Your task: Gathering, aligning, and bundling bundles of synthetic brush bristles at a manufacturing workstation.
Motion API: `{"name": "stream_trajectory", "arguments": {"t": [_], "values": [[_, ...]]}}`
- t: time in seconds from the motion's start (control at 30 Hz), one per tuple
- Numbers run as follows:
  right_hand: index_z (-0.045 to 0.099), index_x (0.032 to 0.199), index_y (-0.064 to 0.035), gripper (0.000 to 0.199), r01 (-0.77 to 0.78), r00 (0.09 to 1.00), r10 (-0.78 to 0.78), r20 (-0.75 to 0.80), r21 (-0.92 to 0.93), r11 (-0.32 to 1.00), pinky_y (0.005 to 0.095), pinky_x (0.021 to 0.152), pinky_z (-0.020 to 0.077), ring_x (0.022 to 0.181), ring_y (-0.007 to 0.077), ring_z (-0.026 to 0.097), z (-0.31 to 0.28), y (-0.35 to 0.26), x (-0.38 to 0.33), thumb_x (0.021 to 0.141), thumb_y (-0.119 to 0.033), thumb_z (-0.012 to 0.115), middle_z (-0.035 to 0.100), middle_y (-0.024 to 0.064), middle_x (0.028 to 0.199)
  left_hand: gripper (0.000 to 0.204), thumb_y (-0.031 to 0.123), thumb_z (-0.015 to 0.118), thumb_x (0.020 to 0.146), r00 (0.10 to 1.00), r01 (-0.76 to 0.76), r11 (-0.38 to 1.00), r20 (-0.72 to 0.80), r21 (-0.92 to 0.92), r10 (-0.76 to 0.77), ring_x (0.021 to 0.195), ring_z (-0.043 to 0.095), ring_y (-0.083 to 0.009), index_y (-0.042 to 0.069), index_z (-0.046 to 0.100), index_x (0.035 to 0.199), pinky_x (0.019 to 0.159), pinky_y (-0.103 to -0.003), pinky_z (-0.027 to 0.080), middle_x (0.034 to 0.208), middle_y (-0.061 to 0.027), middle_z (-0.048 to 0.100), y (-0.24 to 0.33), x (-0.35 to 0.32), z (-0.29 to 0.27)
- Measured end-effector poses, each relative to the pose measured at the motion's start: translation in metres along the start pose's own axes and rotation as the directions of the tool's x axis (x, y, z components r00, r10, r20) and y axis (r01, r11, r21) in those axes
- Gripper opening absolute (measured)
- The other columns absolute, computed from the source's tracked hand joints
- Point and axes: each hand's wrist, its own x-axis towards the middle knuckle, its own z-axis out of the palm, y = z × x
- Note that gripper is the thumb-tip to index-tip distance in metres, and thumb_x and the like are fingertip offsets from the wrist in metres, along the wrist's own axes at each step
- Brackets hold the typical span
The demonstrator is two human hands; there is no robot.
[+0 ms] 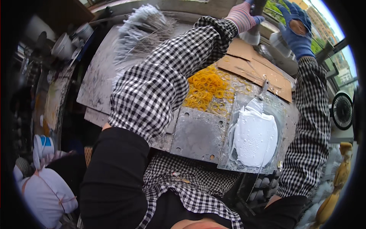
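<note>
My left hand [241,18], in a pink striped glove with blue fingertips, reaches to the far side of the bench beside a dark upright post [259,10]. Its thumb and a raised finger stand apart; the other fingers are hidden. At the window, my right hand [298,31] wears a blue glove with a hole in its back. The fingers are spread, and a whitish, cup-like thing [278,42] is close to the thumb; whether they touch is unclear. White paste [254,138] lies on a clear sheet, with a spatula [263,91] at its far edge.
Yellow rubber bands [207,86] are heaped mid-bench, beyond a grey metal plate [198,133]. Cardboard [257,68] lies at the back right. White-coated thin sticks [139,34] form a bundle at the back left. A black fan [342,110] stands at right, a white sack [49,194] at lower left.
</note>
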Motion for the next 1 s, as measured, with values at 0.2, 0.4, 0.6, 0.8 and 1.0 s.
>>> {"name": "stream_trajectory", "arguments": {"t": [0.2, 0.4, 0.6, 0.8, 1.0], "values": [[0.072, 0.117, -0.0145, 0.033, 0.452, 0.821, -0.186, -0.540, 0.416, 0.789, 0.0422, 0.103, 0.0484, 0.112, 0.0276, 0.066, -0.011, -0.089, -0.058, 0.085, -0.016, 0.072, 0.070, 0.0082, 0.124, 0.103, 0.039, 0.084, 0.083, 0.869, -0.064, 0.831, 0.440, 0.553, -0.226, 0.143, 0.045, -0.0369, 0.007, 0.025, 0.161, 0.119, -0.043, 0.039, 0.154, -0.0260, 0.045, 0.038, -0.180, -0.165], [0.069, 0.115, -0.0105, 0.028, 0.262, 0.927, -0.353, -0.123, 0.887, 0.380, 0.0416, 0.087, 0.0538, 0.097, 0.0291, 0.068, 0.003, -0.260, -0.098, 0.090, -0.023, 0.074, 0.072, 0.0116, 0.098, 0.106, 0.031, 0.083, 0.075, 0.781, -0.231, 0.211, 0.311, 0.950, -0.541, 0.137, 0.047, -0.0437, 0.008, 0.025, 0.160, 0.118, -0.049, 0.037, 0.146, -0.0281, 0.049, 0.036, -0.345, -0.263], [0.071, 0.114, -0.0152, 0.030, 0.211, 0.902, -0.408, 0.143, 0.677, 0.705, 0.0468, 0.080, 0.0560, 0.088, 0.0358, 0.071, 0.090, -0.378, -0.065, 0.084, -0.015, 0.067, 0.073, 0.0153, 0.089, 0.072, 0.015, 0.077, 0.077, 0.622, -0.013, 0.342, 0.276, 0.940, -0.733, 0.117, 0.062, -0.0397, 0.006, 0.050, 0.142, 0.106, -0.048, 0.048, 0.123, -0.0222, 0.063, 0.010, -0.339, -0.255], [0.069, 0.101, -0.0116, 0.023, 0.334, 0.861, -0.505, 0.064, 0.679, 0.654, 0.0479, 0.072, 0.0563, 0.081, 0.0373, 0.070, 0.109, -0.382, -0.057, 0.078, -0.009, 0.066, 0.069, 0.0174, 0.082, 0.017, 0.012, 0.057, 0.090, 0.776, -0.337, 0.319, 0.454, 0.886, -0.439, 0.093, 0.063, -0.0289, 0.010, 0.061, 0.107, 0.079, -0.040, 0.054, 0.096, -0.0106, 0.060, -0.041, -0.322, -0.266], [0.072, 0.088, -0.0101, 0.012, 0.360, 0.797, -0.567, 0.210, 0.589, 0.724, 0.0446, 0.076, 0.0590, 0.087, 0.0328, 0.073, 0.077, -0.347, -0.031, 0.077, -0.012, 0.068, 0.073, 0.0147, 0.087, 0.119, 0.024, 0.088, 0.068, 0.901, -0.306, -0.025, 0.281, 0.952, -0.329, 0.151, 0.029, -0.0344, 0.022, 0.018, 0.164, 0.125, -0.048, 0.024, 0.161, -0.0140, 0.032, -0.093, -0.256, -0.292]]}}
